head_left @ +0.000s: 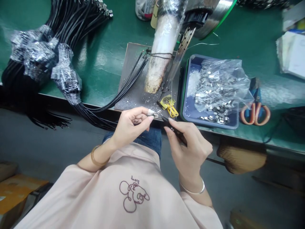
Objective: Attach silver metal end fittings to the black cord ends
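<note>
- Left hand (pixel 132 125) was closed in a pinch, thumb and forefinger on a small metal clip (pixel 154 113) held just off the near edge of the worktop (pixel 107 57).
- Right hand (pixel 188 146) was curled round a slim black tool (pixel 170 124), its tip right at the clip. I couldn't tell whether tip and clip touched.
- Progress, my read: one piece in hand, mid-way. The big cable bundle (pixel 69 22) at left, with its plastic-wrapped ends (pixel 64 73), looked like the done lot, but I couldn't confirm that.
- Left to do, judged: a few loose cables (pixel 128 86) lay across the dark plate (pixel 133 57), and the bag of clips (pixel 219 86) in the blue tray (pixel 190 109) looked well stocked.
- Edges: both hands worked over the lap, in front of the worktop lip, with the plate edge just beyond.
- Room: tight ahead, with a yellow piece (pixel 169 105) and a wrapped cylinder (pixel 162 54) near the hands. The tray sat just right and the scissors (pixel 254 111) further right, well apart. There was open room below and toward the body.
</note>
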Tool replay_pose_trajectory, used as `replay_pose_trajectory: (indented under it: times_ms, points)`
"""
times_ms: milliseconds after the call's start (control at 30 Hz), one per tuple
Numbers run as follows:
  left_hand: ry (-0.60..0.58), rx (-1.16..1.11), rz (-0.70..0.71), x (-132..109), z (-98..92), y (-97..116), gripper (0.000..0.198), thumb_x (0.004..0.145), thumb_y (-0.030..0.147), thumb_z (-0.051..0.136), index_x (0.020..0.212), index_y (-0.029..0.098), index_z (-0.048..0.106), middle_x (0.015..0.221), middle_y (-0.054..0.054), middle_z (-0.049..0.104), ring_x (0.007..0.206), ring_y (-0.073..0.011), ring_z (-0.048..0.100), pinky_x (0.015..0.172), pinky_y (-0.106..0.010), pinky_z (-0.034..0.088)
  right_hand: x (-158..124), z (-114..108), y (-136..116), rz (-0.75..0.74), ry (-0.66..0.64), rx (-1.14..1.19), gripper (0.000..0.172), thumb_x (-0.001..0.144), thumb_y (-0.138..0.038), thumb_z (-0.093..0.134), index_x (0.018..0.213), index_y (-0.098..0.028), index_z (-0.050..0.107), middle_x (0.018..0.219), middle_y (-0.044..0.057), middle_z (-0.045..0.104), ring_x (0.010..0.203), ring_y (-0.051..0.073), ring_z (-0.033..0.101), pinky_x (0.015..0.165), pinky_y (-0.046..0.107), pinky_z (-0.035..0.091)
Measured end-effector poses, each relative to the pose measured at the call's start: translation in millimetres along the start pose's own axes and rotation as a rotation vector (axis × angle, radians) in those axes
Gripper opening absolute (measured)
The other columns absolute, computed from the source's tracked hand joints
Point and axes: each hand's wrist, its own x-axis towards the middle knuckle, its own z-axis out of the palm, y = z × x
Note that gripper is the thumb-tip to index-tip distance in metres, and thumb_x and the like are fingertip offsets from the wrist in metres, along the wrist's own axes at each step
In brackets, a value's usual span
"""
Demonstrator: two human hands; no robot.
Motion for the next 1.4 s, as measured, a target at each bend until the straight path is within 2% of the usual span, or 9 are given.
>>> replay_pose_trajectory:
  times_ms: [500,800,1133,1400]
  points:
    - [0.015,0.268,0.157,-1,3.5,-3,0.013,0.087,0.024,0.062,0.084,0.012,0.066,0.054,0.004,0.055,0.046,-0.0056,0.045,0.048,-0.019,0.038,3,3,0,-0.012,-0.029,-0.057,0.021,0.09,-0.012,0.071,0.109,-0.02,0.066,0.09,0.001,0.075,0.079,0.012,0.073,0.074,0.02,0.057]
    - [0.056,0.326,0.255,-3,6.9,-8,0.011,0.088,0.019,0.061,0.086,0.012,0.068,0.055,0.005,0.055,0.045,-0.0044,0.042,0.045,-0.016,0.033,2,2,0,0.015,-0.043,-0.064,0.019,0.091,-0.012,0.07,0.109,-0.019,0.067,0.091,0.001,0.075,0.08,0.011,0.074,0.077,0.019,0.058]
    - [0.088,0.34,0.31,-2,9.5,-11,0.009,0.089,0.018,0.061,0.085,0.013,0.067,0.054,0.006,0.053,0.044,-0.0038,0.037,0.042,-0.016,0.03,2,3,-1,-0.018,-0.04,-0.124,0.02,0.092,-0.013,0.069,0.111,-0.02,0.066,0.091,0.002,0.076,0.079,0.012,0.074,0.076,0.021,0.058]
    - [0.092,0.351,0.325,-1,9.9,-10,0.008,0.09,0.017,0.062,0.086,0.013,0.068,0.054,0.007,0.05,0.044,-0.0035,0.035,0.042,-0.015,0.029,3,6,0,0.006,-0.02,-0.083,0.019,0.092,-0.013,0.068,0.11,-0.019,0.068,0.09,0.002,0.076,0.078,0.012,0.074,0.073,0.02,0.057]
